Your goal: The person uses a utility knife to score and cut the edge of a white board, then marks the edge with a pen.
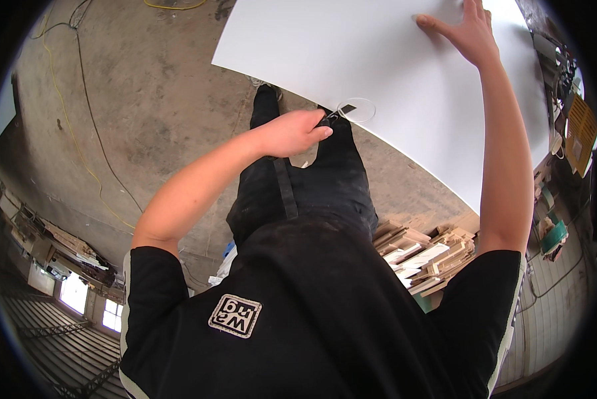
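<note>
A large white board [391,60] reaches across from the middle to the right, its near edge slanting past my legs. At that edge my left hand [297,130] is closed round a small dark tool [328,120] with a metallic tip; its exact kind is mostly hidden by my fingers. A thin, pale strip [373,108] curls in a loop beside the tool, over the board's edge. Next to the loop there is a small dark patch. My right hand [468,33] lies on the board's face farther off, fingers spread and thumb out, partly cut by the frame's top.
Wood offcuts [431,256] are piled under the board's near right side. A dark cable [89,86] and a yellow cord [69,143] run along the concrete floor [152,73] at left. Tools and a yellow slatted piece [581,136] stand at far right.
</note>
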`<state>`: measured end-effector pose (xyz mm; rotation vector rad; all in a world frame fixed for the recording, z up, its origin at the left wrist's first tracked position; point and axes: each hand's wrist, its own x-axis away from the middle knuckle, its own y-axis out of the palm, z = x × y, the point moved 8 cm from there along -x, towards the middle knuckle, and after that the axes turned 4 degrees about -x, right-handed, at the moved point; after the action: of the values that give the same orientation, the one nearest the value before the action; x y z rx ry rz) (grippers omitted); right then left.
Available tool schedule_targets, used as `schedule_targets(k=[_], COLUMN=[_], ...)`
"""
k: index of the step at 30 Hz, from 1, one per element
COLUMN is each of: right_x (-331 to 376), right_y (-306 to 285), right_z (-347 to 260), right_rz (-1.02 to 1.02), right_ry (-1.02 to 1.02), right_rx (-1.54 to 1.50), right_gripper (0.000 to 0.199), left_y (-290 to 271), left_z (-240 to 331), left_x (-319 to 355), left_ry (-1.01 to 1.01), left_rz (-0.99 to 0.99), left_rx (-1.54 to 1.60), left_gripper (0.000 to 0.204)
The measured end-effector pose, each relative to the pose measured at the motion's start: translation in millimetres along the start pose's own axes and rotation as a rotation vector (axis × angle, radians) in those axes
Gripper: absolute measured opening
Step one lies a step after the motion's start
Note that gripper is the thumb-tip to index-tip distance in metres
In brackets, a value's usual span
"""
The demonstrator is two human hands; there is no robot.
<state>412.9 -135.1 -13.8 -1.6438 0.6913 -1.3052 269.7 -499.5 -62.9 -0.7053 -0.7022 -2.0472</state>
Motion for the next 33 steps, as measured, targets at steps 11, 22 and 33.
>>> schedule_targets(k=[11,22,33], right_x=[1.1,9.4,40.9], right_y=[-3.2,-9.3,-28.3], right_z=[-8.8,-10.8,-10.8], right_rz=[0.041,0.022,0.072], right_ry=[-0.039,-0.042,-0.156], right_rx=[0.023,0.026,0.036], right_gripper=[0.145,0.143,0.126], left_y=[66.6,157.6,232.6], left_z=[16.1,48.8,70.1], left_x=[-51.8,-112.6,-160.1], left_ry=[0.079,0.1,0.093], left_rz=[-0.004,-0.046,-0.027], left_rx=[-0.13,-0.184,-0.196], left_gripper=[0.033,0.039,0.043])
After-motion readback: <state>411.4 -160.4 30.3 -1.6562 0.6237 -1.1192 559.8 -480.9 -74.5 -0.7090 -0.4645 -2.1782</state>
